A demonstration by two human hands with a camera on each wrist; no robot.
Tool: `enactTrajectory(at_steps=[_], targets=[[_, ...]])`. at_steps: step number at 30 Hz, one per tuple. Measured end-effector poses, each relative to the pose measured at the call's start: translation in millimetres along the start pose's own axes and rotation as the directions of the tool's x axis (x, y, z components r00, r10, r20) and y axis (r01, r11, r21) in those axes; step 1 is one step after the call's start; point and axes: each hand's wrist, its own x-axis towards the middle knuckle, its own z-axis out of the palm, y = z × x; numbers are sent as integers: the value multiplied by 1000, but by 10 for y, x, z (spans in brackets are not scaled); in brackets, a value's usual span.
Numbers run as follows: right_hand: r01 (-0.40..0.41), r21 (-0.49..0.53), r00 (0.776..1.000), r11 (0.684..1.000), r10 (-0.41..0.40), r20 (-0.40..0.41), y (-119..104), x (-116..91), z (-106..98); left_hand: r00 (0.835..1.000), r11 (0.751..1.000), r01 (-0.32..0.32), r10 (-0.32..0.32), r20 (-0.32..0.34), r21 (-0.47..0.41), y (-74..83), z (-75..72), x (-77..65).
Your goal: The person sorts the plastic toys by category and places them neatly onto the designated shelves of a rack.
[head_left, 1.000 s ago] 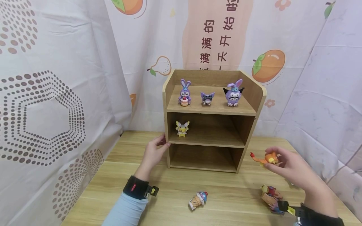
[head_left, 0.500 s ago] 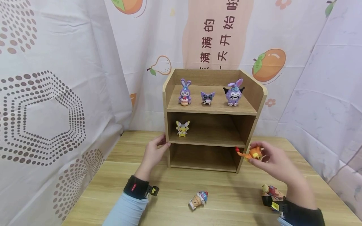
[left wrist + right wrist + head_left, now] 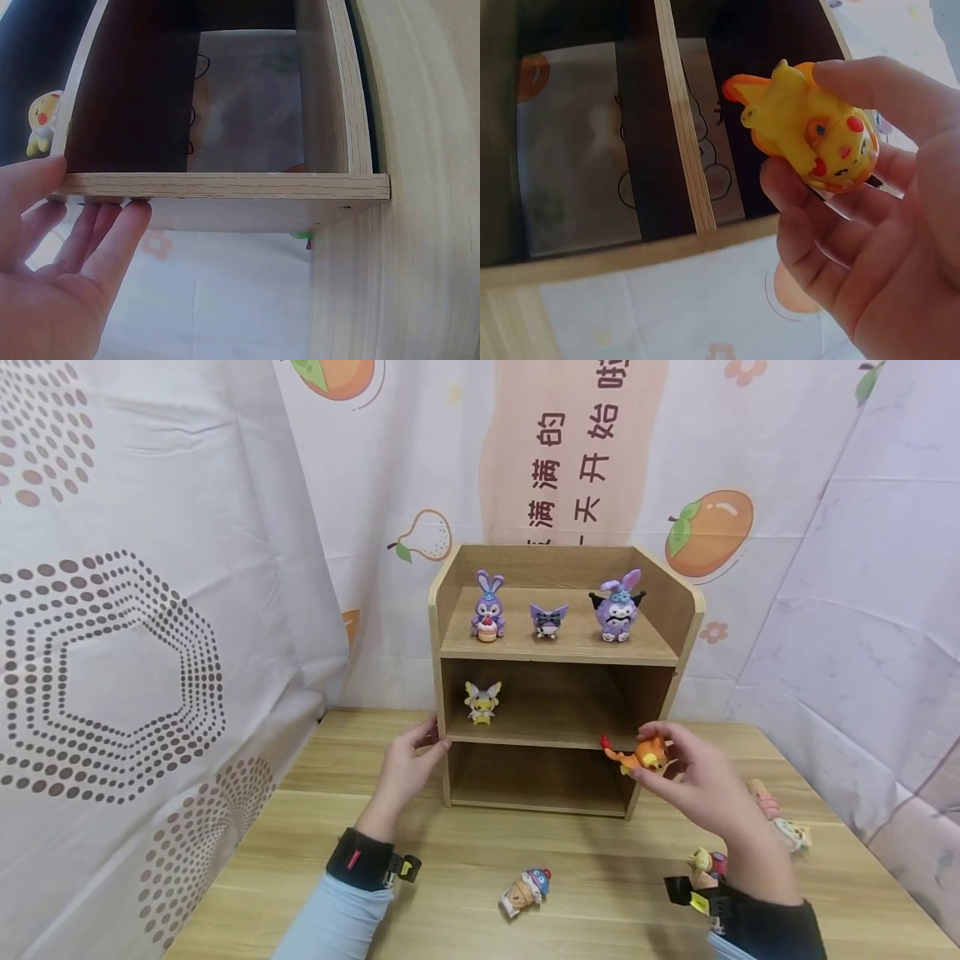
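The right hand (image 3: 693, 781) pinches the orange figure (image 3: 649, 754) in a narrow grip between thumb and fingers. Tilted, its tail points to 10 o'clock in the head view; it sits before the right end of the middle board (image 3: 551, 741), and whether it touches that edge I cannot tell.

Clock read from this figure: at 9, the left hand (image 3: 403, 770) grips the side edge of the cabinet (image 3: 686, 614), thumb in front, fingers outside. The middle bay opens forward, its floor running from the yellow figure (image 3: 482, 702), by the left wall, to the right wall. Higher, between 10 and 12, three purple figures (image 3: 547, 622) stand apart between the side walls. On the worktop (image 3: 600, 868), the cone (image 3: 525, 892) lies at 7 to 8, well apart from the cabinet's foot; at 5, a toy (image 3: 707, 861) is partly hidden by the right wrist.
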Motion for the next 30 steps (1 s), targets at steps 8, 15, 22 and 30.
enactTrajectory(at_steps=[8,15,22,30], targets=[[53,12,997,999,-52,-52,-47,97,139,1000,1000,22,-23,10,16,0,-9,3],[56,40,993,998,-52,-105,-133,168,277,999,999,35,-35,16,22,-16,-5,11],[34,36,989,999,-29,-142,-225,217,379,1000,999,27,-27,13,28,-27,-10,15],[29,51,989,998,-21,-143,-244,287,481,999,999,29,-30,15,28,-21,-12,16]])
